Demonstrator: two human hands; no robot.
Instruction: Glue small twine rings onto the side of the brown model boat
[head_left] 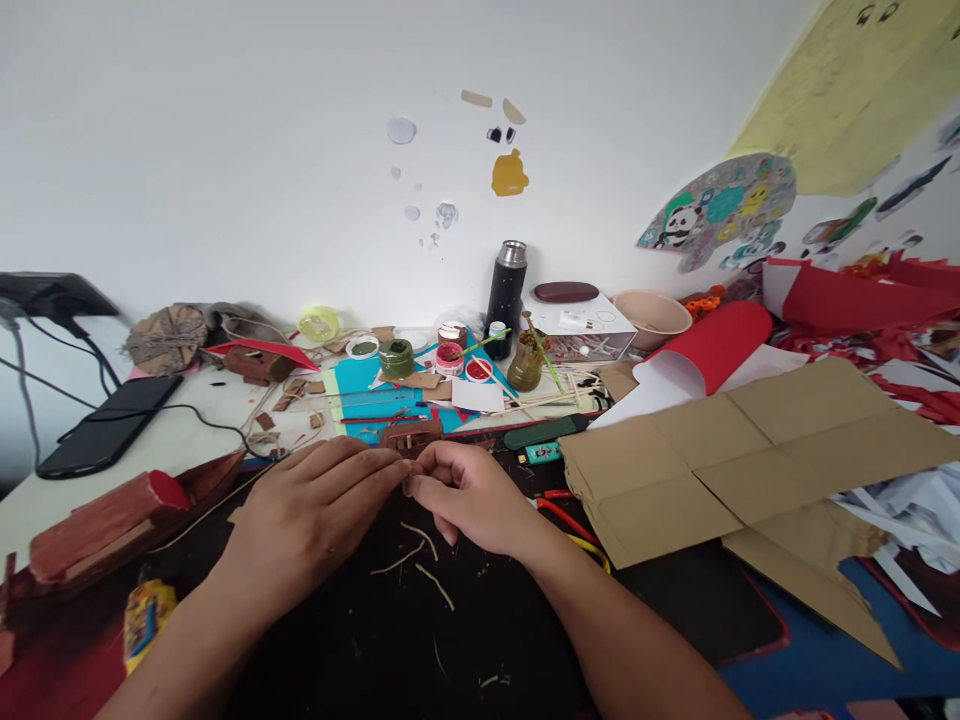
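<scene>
My left hand (pixel 304 515) is over the black mat, its fingers pressed together and pointing right, the thumb hidden beneath. My right hand (pixel 476 500) is closed in a pinch, thumb and forefinger meeting my left fingertips. Whatever is between them is too small or hidden to make out. Just beyond the fingertips sits a small reddish-brown model piece (pixel 411 433), partly covered by my left hand. Short pale fibre strands (pixel 433 585) lie loose on the black mat (pixel 390 650) below my hands. A brown-red model boat (pixel 105 530) is to the left.
Behind are paint jars (pixel 395 358), a black flask (pixel 507 295) and a glass jar with brushes (pixel 525 370). Cardboard (pixel 675 440) covers the right, beside red-handled scissors (pixel 566 520). A phone (pixel 109 425) with a cable and a yellow object (pixel 148 615) are left.
</scene>
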